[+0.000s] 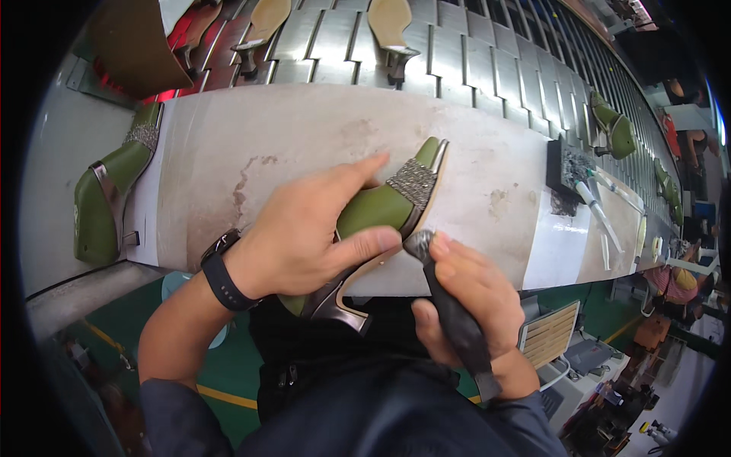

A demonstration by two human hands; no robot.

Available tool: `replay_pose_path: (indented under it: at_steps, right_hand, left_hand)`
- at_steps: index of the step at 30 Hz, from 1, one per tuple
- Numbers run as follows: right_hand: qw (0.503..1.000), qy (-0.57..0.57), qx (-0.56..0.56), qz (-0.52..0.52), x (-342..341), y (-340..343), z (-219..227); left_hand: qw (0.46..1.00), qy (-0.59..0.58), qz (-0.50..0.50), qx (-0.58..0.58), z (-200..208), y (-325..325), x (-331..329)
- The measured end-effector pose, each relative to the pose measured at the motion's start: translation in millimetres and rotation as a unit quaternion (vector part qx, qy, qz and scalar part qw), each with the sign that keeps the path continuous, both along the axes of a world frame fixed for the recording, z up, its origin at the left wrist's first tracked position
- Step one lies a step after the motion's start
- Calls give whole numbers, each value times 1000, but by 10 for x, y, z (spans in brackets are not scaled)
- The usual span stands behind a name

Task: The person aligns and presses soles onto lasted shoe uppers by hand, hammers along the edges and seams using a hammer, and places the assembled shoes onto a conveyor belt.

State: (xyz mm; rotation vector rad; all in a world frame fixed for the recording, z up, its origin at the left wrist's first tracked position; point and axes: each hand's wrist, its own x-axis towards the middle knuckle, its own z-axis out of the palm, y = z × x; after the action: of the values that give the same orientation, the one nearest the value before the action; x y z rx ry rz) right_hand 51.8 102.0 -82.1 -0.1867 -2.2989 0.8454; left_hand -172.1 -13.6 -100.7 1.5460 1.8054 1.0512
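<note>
Head view shows a heeled shoe (412, 183), with a glittering band and metallic trim, fitted on a green shoe last (373, 212). It is at the near edge of the worktable (320, 126): the toe points away to the upper right above the table, and the metallic heel (343, 311) is beyond the edge, near the person's body. The left hand (301, 221) is wrapped over the last and grips it, with the thumb pressed near the sole edge. The right hand (476, 293) holds a hand tool (457, 320) by its dark handle; the rounded metal head is at the sole edge, just beside the left thumb. Whether it touches, I cannot tell. On the left wrist is a black watch (221, 270).

At the left end of the table lies a second green last with a similar shoe (114, 190); the pale marks on its heel end are too small to read. On the right are a black block (567, 167), a white sheet (560, 236) and syringes (598, 209), on which any print is too small to read. Behind the table runs a metal slat conveyor (327, 46), bearing tan-soled heeled shoes (391, 24) and, further right, green lasts (613, 126). Below is a green floor with a yellow line (228, 397). To the right stands a slatted wooden rack (548, 335).
</note>
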Motion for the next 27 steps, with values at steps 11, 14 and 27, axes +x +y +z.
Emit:
replay_pose_path:
  at_steps: [11,14,27]
  right_hand:
    - [989,-61,-114,78,-170,-259,-87]
    - [984,-49,-137,102,-219,-226,-100]
    - [941,-46,-333,42,39,141,54]
  left_hand:
    - [996,35,21,84,-109,45,38]
    - [996,28,18,88,-99,46,37]
    - [992,-81,-4,-97,235,235,0]
